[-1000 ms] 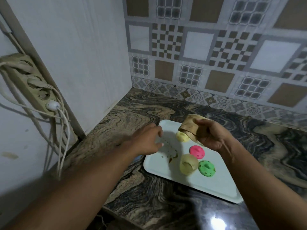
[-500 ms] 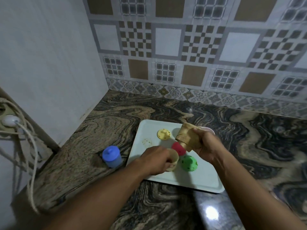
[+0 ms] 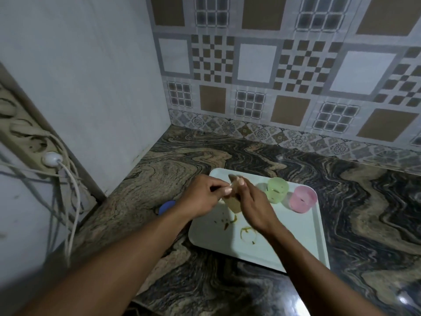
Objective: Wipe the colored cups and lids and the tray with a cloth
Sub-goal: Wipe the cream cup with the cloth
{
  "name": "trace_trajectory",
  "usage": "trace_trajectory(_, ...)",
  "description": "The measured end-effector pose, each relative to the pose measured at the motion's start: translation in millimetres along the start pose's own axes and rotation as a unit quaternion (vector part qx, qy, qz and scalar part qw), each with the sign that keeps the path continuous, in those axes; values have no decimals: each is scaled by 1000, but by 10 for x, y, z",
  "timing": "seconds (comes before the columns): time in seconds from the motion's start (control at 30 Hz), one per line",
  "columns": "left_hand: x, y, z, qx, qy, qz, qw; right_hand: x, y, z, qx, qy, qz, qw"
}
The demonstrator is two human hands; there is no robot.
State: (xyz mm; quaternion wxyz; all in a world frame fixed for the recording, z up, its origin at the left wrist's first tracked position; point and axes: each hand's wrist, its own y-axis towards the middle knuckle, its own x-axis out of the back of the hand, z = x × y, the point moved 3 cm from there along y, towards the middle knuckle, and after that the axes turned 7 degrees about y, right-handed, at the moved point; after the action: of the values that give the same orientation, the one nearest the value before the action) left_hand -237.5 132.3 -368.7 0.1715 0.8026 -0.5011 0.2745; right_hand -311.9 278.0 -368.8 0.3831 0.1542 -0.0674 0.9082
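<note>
A pale tray (image 3: 296, 247) lies on the marbled counter, with brown smears (image 3: 227, 222) and a ring stain on its bare middle. A green cup (image 3: 277, 189) and a pink cup (image 3: 302, 199) stand at its far edge. Over the tray's left part my left hand (image 3: 205, 197) grips a yellowish cup (image 3: 232, 204). My right hand (image 3: 252, 206) holds a tan cloth (image 3: 234, 179) against that cup, and its fingers hide most of the cloth. A blue cup (image 3: 167, 206) sits on the counter left of the tray, half hidden by my left forearm.
A white wall panel closes the counter on the left, and a patterned tile wall runs along the back. A power strip (image 3: 25, 137) with a white plug and hanging cables is fixed at the far left. The counter edge runs along the front.
My left hand took the yellowish cup off the tray and lifted it. My right hand brought the cloth to it, so both hands now meet. The view shifted, and the green and pink cups appear.
</note>
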Motion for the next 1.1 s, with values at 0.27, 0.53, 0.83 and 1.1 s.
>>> trace_trajectory(0.27, 122, -100, -53, -11, -17, 60, 998, -34, 36, -370, -342, 418, 126, 832)
trace_trajectory(0.53, 247, 134, -457, -42, 9, 133, 990, 9, 236, -190, -165, 367, 67, 913)
trace_trajectory(0.83, 193, 187, -440, -62, 47, 179, 981, 85, 151, -313, -245, 433, 57, 865)
trace_trajectory(1.1, 206, 240, -518, -89, -17, 156, 984, 141, 199, -149, -263, 481, 81, 832)
